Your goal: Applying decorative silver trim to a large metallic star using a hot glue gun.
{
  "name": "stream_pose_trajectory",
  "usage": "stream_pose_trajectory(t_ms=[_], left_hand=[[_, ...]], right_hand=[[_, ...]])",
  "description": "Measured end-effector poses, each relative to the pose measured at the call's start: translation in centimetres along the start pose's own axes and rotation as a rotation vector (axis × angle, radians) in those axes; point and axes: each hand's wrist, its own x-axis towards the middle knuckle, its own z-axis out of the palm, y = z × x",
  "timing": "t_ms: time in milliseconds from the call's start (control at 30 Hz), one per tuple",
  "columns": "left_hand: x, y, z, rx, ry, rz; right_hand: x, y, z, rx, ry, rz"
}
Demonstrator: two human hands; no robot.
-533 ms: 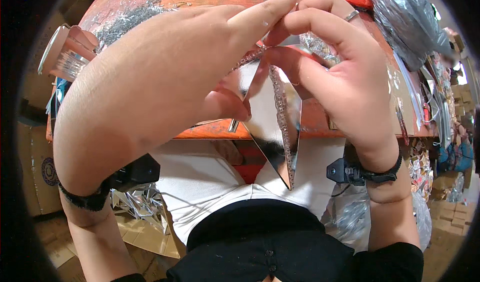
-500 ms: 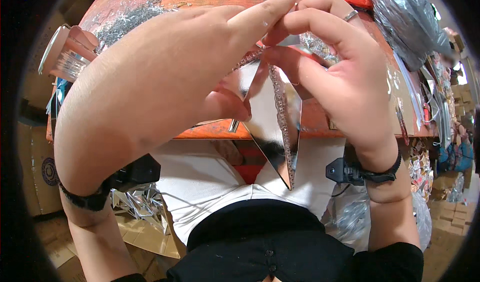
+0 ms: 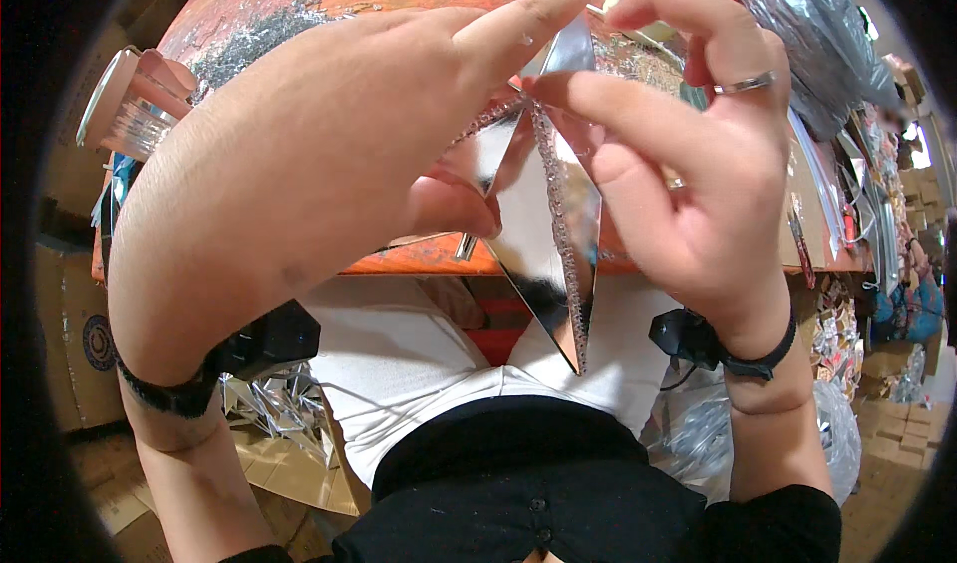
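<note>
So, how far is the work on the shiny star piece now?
Done: one long ridge of the silver star already carries a glitter strip down to its lower tip. In hand: the left hand holds the star from behind, and the right hand pinches at its centre, where the strips meet. Left: the flat faces are bare mirror; its hidden sides cannot be judged.

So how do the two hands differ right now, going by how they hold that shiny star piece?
The left hand shows its back, forefinger stretched over the silver star piece; the right hand shows its curled fingers. The right hand wears a ring; none shows on the left. Both wear dark wristbands and pinch the piece's top.
</note>
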Motion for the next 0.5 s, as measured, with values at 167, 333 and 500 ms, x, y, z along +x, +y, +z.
stream_pose_trajectory(t_ms=[167, 333, 500], left_hand=[[-0.3, -1.0, -0.1, -0.012, -0.012, 0.001], [-0.1, -0.2, 0.0, -0.019, -0.009, 0.013], [0.0, -0.2, -0.2, -0.02, -0.017, 0.005]], right_hand=[[-0.6, -0.1, -0.3, -0.087, 0.007, -0.051], [-1.3, -1.5, -0.3, -0.15, 0.07, -0.009], [-1.9, -0.8, 1.5, -0.296, 0.307, -0.005]])
